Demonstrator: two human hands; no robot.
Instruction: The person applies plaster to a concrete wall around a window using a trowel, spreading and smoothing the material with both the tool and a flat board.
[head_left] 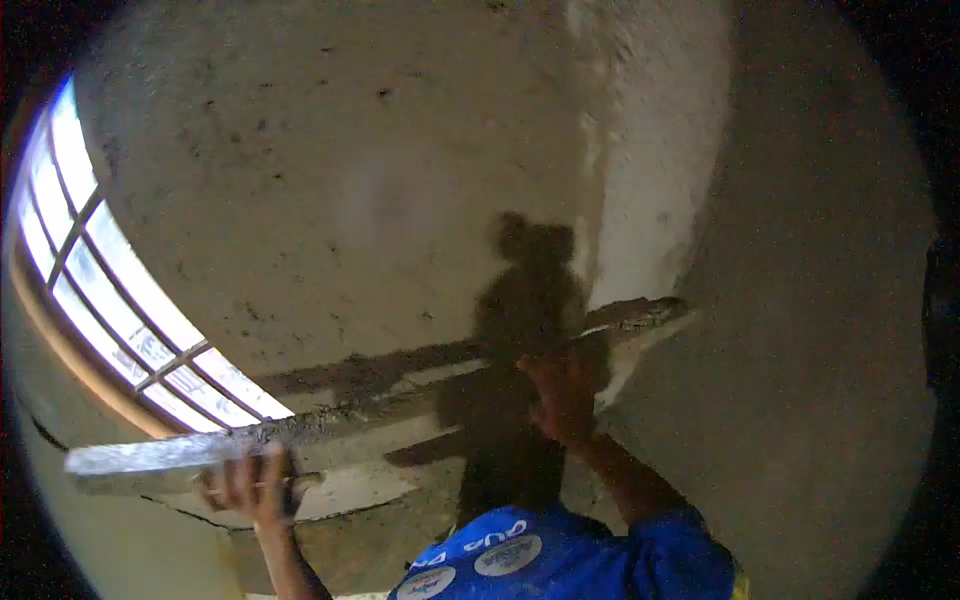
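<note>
The straightedge [150, 461] spans the plastered wall [300, 200]. The left hand [253, 487] grips its left portion; the right hand [565, 402] (shadowed, closure indeterminate) meets it farther along, presumably for balanced support.

The left hand [250, 485] is blurred, and the right hand [565, 400] is so dim in the shadow [530, 305] that its hold on the long bar [150, 458] cannot be told — while the lower edge cuts off the blue shirt [600, 560].
</note>
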